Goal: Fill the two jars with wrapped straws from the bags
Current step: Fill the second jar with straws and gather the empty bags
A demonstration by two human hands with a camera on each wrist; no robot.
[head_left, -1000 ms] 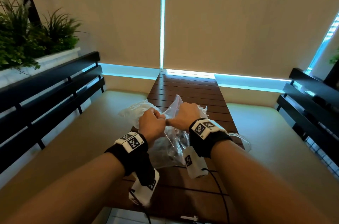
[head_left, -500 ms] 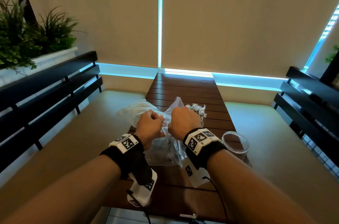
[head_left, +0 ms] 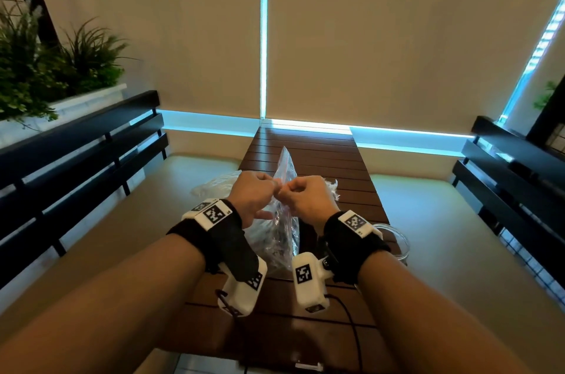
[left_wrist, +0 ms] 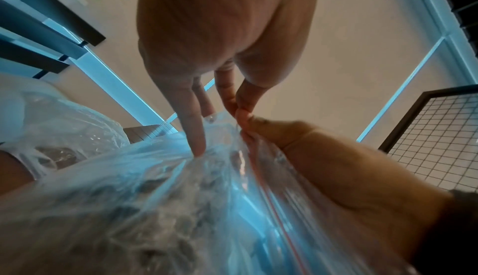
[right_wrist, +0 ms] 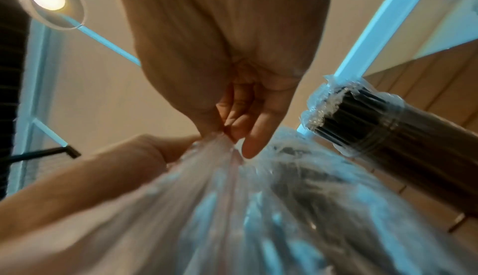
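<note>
You are at the start: your left hand (head_left: 255, 194) and right hand (head_left: 308, 199) both pinch the bag (head_left: 282, 220) mouth above the table (head_left: 321, 159), still sealed, and no straws have reached the jar (head_left: 400, 242).

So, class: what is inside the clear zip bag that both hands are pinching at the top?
Through the bag dark, crinkled shapes show, probably wrapped straws, but blur and creased plastic hide their count. The left hand and right hand cover its mouth.
</note>
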